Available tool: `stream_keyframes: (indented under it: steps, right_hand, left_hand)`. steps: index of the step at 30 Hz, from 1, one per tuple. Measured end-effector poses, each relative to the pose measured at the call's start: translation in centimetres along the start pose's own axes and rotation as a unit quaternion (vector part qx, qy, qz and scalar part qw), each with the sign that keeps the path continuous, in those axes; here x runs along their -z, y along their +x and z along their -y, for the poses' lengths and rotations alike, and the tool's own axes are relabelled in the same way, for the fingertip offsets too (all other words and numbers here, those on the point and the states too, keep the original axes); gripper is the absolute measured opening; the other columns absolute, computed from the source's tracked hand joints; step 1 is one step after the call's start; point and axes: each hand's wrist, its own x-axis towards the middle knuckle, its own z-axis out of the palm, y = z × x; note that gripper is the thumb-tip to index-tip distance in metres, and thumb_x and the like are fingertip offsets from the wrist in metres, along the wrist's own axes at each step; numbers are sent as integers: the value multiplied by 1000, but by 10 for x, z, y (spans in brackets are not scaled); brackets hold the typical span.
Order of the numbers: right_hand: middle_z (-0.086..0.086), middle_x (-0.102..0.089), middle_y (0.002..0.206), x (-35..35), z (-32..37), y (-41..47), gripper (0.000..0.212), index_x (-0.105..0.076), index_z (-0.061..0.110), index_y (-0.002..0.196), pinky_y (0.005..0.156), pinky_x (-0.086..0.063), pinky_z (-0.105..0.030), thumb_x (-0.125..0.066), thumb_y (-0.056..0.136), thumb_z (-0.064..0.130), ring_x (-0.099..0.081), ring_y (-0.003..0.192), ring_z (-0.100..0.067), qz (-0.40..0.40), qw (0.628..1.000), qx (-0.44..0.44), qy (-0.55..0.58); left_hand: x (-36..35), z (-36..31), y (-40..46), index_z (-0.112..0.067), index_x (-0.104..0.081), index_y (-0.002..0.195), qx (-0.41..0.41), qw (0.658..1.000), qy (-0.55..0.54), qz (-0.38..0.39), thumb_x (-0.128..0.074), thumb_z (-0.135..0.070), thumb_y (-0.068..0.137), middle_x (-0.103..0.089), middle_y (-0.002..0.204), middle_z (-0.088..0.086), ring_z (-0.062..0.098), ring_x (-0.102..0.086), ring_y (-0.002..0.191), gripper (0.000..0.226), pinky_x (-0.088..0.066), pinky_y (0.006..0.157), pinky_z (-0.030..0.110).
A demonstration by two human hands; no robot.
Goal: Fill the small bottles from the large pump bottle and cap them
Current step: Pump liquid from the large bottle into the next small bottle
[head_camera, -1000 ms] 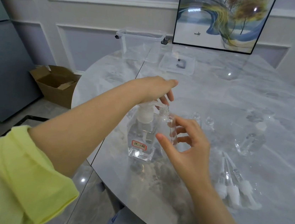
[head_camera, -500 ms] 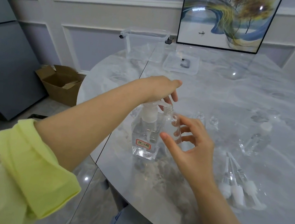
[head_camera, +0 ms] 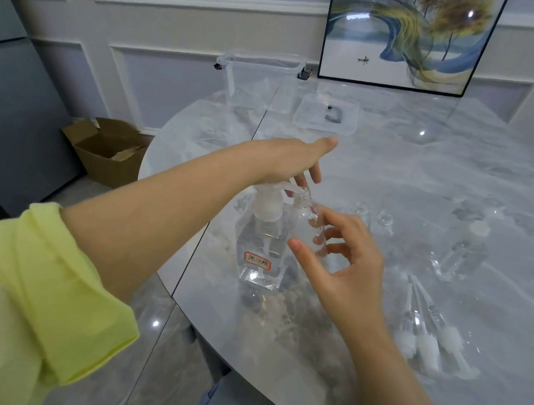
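Near edge of the grey marble-look tabletop (head_camera: 395,191): three white-capped clear pump inserts (head_camera: 424,332) lie flat in a fan, right of the right forearm, nothing on them.

Centre: large square clear pump bottle with white pump head and red-framed label (head_camera: 262,245) stands upright near the left edge of the tabletop. Small clear round uncapped bottle (head_camera: 306,224) stands just beside it on its right, mouth right under the pump spout.

Right hand (head_camera: 347,273): comes in from lower right, thumb and fingers curved round the small bottle's body, grip closed on it, holding it upright.

Left hand (head_camera: 292,161): forearm crosses from lower left, yellow-green sleeve (head_camera: 28,301) pushed up. Palm down on top of the pump head, fingers extended forward past it, not curled round anything. The hand hides most of the pump top.

Behind the right hand: two more small clear open bottles (head_camera: 371,217) upright, side by side. Further right, one clear bottle with a white cap (head_camera: 463,253), apart from the rest.

Far side: flat clear plastic lid (head_camera: 327,113), then a clear plastic storage box (head_camera: 262,80), and a framed painting (head_camera: 410,35) leaning on the wall. Brown cardboard box (head_camera: 107,149) on the floor, left.
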Motion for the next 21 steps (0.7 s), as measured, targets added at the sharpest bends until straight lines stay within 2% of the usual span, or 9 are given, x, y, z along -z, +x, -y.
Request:
stream_keyframes:
  steps: [4,8,11,15,21]
  right_hand:
    - [8,-66,108,0,0,1,48,-67,23,123,76,-53,-16,-83,79,33,-65,94,-11,-3,1000,4,4]
    - [7,-67,109,-1,-2,1,48,-67,22,125,77,-55,-19,-82,80,35,-65,98,-12,0,1000,3,0]
    - [8,-66,109,0,-2,2,49,-67,21,125,78,-54,-17,-80,81,39,-65,98,-11,1,1000,7,-1]
    - [8,-66,109,0,-1,1,50,-68,19,125,78,-54,-19,-80,81,41,-65,98,-12,2,1000,5,2]
    - [8,-66,108,0,0,1,48,-68,21,124,78,-54,-19,-83,80,32,-65,97,-13,6,1000,-2,5]
  left_hand:
    - [1,-1,0,-26,-71,111,-11,1000,3,-9,-13,-71,100,-74,107,-3,18,-67,105,75,-41,109,46]
    - [0,-1,2,-26,-72,109,2,1000,17,8,-13,-74,99,-73,111,-1,20,-67,105,76,-46,105,46]
    - [1,-1,4,-28,-71,109,-9,1000,17,4,-13,-74,98,-74,108,-3,21,-67,107,75,-41,109,49]
    - [1,1,2,-27,-72,108,0,1000,16,5,-13,-75,98,-74,108,-3,21,-68,105,77,-44,107,47]
    - [0,2,4,-27,-72,108,-3,1000,18,5,-11,-75,98,-74,108,-3,21,-66,107,78,-41,110,48]
